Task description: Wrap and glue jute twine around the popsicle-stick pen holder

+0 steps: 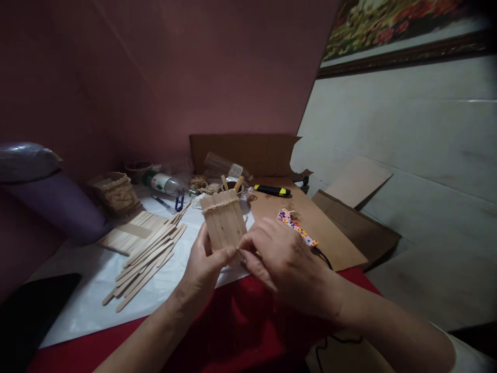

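Note:
Upright in front of me is a holder made of flat craft sticks (224, 223), with a band of braided twine (221, 206) around its upper part. My left hand (205, 259) grips it from the left and below, the thumb across its lower edge. At the lower right corner, the fingers of my right hand (279, 256) are pinched together against it; whatever is between them is hidden. Just beyond the right hand lies a flower-patterned tool (297, 228) with a black cord, resembling a glue gun. Loose craft sticks (149, 261) are heaped to the left.
Behind are a bundle of craft sticks (134, 233), a twine-trimmed container (114, 192), plastic bottles (165, 182), twine balls (199, 182) and a small blue-handled cutter (179, 202). A yellow-black utility knife (272, 190) rests on cardboard (330, 235). Red cloth (240, 316) covers the near edge.

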`<state>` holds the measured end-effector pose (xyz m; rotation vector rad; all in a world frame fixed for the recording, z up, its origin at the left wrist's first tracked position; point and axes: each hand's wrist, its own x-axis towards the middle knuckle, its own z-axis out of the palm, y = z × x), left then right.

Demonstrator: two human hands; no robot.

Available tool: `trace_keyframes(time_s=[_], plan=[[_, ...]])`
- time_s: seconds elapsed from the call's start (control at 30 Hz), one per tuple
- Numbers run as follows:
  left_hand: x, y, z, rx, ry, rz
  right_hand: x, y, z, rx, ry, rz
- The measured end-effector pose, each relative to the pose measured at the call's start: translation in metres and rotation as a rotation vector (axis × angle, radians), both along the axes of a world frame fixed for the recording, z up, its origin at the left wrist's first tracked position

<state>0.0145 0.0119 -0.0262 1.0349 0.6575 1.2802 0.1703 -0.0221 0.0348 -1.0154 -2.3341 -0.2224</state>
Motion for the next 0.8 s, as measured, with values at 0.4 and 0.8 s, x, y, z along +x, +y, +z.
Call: trace_keyframes(time_s=[0.4,0.8], plan=[[0.001,-0.002,0.005,-0.026,-0.037,-0.018,-0.002,0.001,0.006,-0.65,0.509,-0.135],[0.003,-0.01,0.019,-0.154,-0.072,-0.099,0.004,0.013,-0.002,-1.036,0.851,0.017]])
